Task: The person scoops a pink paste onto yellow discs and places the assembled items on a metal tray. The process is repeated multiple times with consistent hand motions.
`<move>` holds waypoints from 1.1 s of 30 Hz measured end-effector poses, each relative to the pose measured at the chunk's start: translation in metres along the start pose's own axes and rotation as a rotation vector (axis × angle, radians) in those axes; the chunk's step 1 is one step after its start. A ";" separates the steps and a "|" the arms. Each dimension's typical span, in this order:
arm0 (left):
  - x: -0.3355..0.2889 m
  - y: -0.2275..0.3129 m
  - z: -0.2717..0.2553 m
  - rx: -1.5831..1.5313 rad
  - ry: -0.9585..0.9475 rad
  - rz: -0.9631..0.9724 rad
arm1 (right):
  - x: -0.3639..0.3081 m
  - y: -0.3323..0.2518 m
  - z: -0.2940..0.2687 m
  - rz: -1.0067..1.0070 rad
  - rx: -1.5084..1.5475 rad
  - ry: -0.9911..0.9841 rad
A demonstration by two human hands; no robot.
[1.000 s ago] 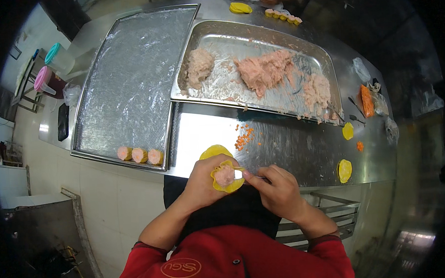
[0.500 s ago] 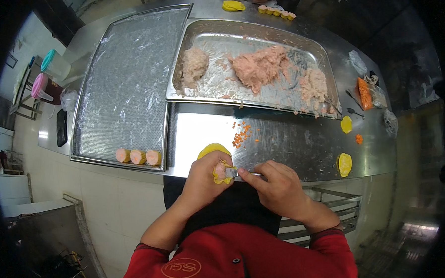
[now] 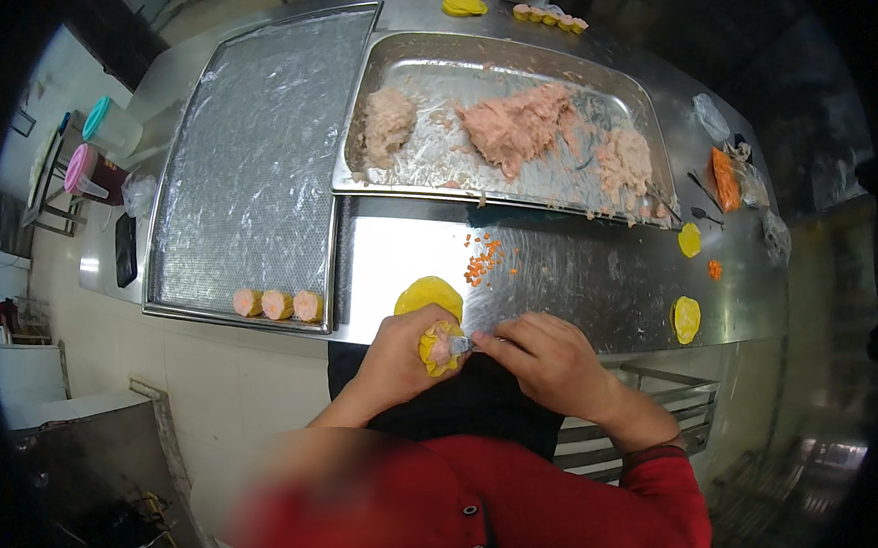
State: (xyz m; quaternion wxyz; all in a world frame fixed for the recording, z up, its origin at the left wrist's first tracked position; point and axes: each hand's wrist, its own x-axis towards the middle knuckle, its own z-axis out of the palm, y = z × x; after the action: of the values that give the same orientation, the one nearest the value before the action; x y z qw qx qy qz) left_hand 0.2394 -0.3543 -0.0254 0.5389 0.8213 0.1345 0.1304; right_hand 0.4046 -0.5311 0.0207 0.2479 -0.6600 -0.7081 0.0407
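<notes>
Yellow filled wrapper [image 3: 438, 351] w/in L grip [image 3: 396, 356]

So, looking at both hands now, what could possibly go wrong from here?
First, the frilled, thin yellow wrapper in the left hand could tear, or its soft pink filling might squeeze out, if the right hand presses the small, flat metal tool too hard.

Second, the left hand is very close to the flat, round yellow sheet on the shiny steel table, so it might push that sheet out of place.
</notes>
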 end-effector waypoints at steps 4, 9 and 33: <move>0.001 0.004 0.008 0.078 0.081 0.058 | 0.000 -0.001 0.003 0.029 0.003 -0.002; 0.001 -0.001 0.004 0.204 0.016 0.113 | -0.003 0.001 -0.012 0.162 0.100 -0.017; 0.001 0.009 0.012 0.068 0.045 0.222 | -0.012 0.030 0.013 0.428 0.541 0.134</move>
State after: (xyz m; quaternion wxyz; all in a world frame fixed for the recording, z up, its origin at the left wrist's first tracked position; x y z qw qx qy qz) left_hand 0.2455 -0.3675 -0.0219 0.4899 0.8457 0.0592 0.2031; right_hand 0.4269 -0.5352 -0.0058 0.4454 -0.7052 -0.4993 0.2346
